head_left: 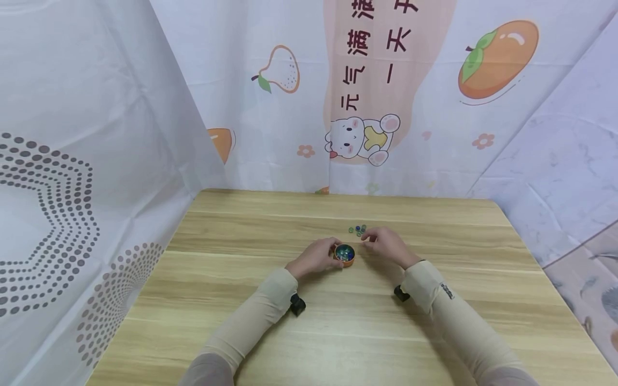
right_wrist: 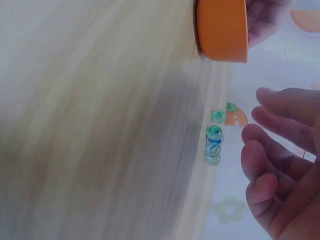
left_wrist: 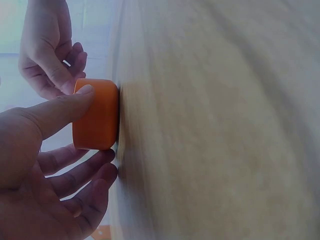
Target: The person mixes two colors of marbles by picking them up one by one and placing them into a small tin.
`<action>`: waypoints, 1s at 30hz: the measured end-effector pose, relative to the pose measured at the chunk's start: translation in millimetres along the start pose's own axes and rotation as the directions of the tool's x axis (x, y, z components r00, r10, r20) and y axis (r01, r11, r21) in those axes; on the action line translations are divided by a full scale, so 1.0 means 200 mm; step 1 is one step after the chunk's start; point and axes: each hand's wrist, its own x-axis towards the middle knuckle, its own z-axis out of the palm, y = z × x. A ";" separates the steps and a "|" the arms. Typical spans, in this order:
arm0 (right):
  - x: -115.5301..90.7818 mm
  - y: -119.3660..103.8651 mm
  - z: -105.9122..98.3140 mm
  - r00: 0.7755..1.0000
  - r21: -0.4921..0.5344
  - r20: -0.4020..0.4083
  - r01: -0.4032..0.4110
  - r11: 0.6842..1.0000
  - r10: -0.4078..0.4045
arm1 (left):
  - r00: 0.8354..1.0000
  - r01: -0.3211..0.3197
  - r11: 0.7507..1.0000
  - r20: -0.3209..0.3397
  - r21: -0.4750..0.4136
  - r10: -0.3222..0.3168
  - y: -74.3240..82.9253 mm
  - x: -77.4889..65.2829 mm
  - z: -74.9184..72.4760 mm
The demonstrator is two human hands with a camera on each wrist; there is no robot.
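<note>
A small round orange bowl (head_left: 345,262) with glass marbles (head_left: 345,252) in it stands on the wooden table. My left hand (head_left: 317,256) grips the bowl from its left side, thumb against the near wall and fingers round the far side, as the left wrist view shows of the orange wall (left_wrist: 97,117). Just right of the bowl is my right hand (head_left: 386,245), fingers loosely bent with nothing between them. Several loose marbles (right_wrist: 214,134), clear with green and blue swirls, lie on the table near its fingertips (right_wrist: 251,131).
The wood-grain table (head_left: 338,332) ends at a printed curtain (head_left: 289,134) behind the marbles. More patterned cloth (head_left: 96,161) hangs along the left side, and pale cloth (head_left: 569,139) along the right. Each wrist carries a small black camera (head_left: 298,304).
</note>
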 end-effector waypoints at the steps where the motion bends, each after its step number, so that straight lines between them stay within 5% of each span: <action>1: 0.00 0.00 0.00 1.000 -0.009 0.000 -0.013 1.000 0.013 | 1.000 0.000 1.000 0.001 0.000 0.000 0.00 0.00 0.00; 17: 0.06 0.07 -0.04 0.996 -0.039 -0.017 -0.091 0.995 0.090 | 1.000 -0.005 1.000 0.000 0.004 0.005 0.00 0.00 0.00; 30: 0.12 0.11 -0.05 0.997 -0.071 -0.045 -0.070 0.995 0.067 | 1.000 0.000 1.000 0.001 -0.002 0.000 0.00 0.00 0.00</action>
